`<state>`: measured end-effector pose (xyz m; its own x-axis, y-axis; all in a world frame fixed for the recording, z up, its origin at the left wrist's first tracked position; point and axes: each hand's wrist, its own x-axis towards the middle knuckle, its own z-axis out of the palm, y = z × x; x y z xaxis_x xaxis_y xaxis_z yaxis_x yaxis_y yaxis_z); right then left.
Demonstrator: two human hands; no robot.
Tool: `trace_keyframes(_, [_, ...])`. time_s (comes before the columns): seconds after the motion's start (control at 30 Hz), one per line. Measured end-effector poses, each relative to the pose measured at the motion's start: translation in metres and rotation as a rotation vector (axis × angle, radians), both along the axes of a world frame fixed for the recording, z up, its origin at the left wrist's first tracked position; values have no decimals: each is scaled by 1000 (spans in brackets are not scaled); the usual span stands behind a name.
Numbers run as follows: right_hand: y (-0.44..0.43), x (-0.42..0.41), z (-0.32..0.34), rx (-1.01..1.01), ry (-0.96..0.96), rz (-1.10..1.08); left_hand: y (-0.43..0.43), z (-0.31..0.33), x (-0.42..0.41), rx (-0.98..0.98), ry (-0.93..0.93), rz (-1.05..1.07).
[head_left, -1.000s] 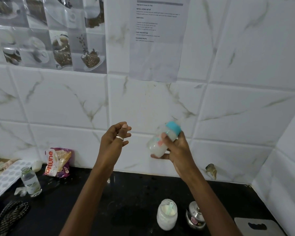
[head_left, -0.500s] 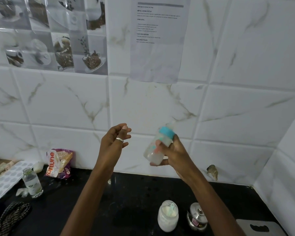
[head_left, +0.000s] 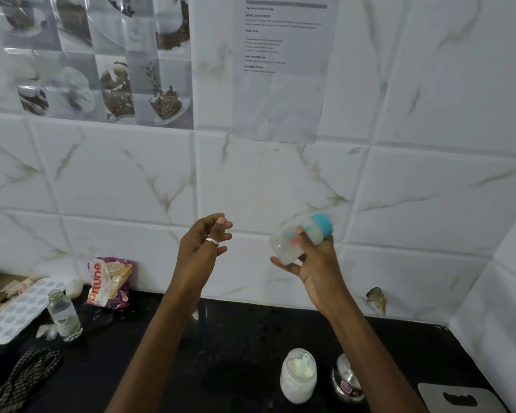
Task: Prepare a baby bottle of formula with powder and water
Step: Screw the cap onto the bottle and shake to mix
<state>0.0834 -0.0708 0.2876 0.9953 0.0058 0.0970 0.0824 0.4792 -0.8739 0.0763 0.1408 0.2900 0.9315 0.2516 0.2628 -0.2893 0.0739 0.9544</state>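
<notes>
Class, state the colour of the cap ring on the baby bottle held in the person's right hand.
Turquoise blue; the cap ring on the baby bottle shows in the head view.

— What sort of place is this?
— A home kitchen: a black stone counter (head_left: 236,347) runs under white marble-look wall tiles (head_left: 125,180).
— What else shows it?
— Coffee-cup picture tiles (head_left: 102,70) above the counter, and on the counter a snack packet (head_left: 109,283), a powder jar (head_left: 298,375) and a steel container (head_left: 347,380).
</notes>
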Motion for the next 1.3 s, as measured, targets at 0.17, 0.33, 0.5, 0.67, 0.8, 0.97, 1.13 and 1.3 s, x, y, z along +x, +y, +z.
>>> trace_keyframes(0.17, [0, -2, 1, -111, -41, 58, 0, 0, 0, -4, 6, -1])
trace_keyframes(0.33, [5, -2, 0, -255, -56, 63, 2, -2, 0, 3, 5, 9])
trace_keyframes(0.5, [3, -2, -3, -41, -26, 38, 2, -2, 0, -2, 12, 3])
trace_keyframes(0.67, [1, -3, -6, -294, -59, 70, 5, -2, -1, -19, 17, 17])
trace_keyframes(0.8, [0, -3, -2, 6, -23, -26, -1, -1, -2, -17, 18, -4])
trace_keyframes(0.97, [1, -7, -8, -351, -54, 117, -2, 0, -3, -8, 13, -8])
trace_keyframes(1.13, [0, -4, 4, 54, -23, -44, -3, 0, -4, -5, 14, -11])
trace_keyframes(1.3, [2, -12, -5, -397, -54, 130, -4, -1, -5, 12, 18, -19])
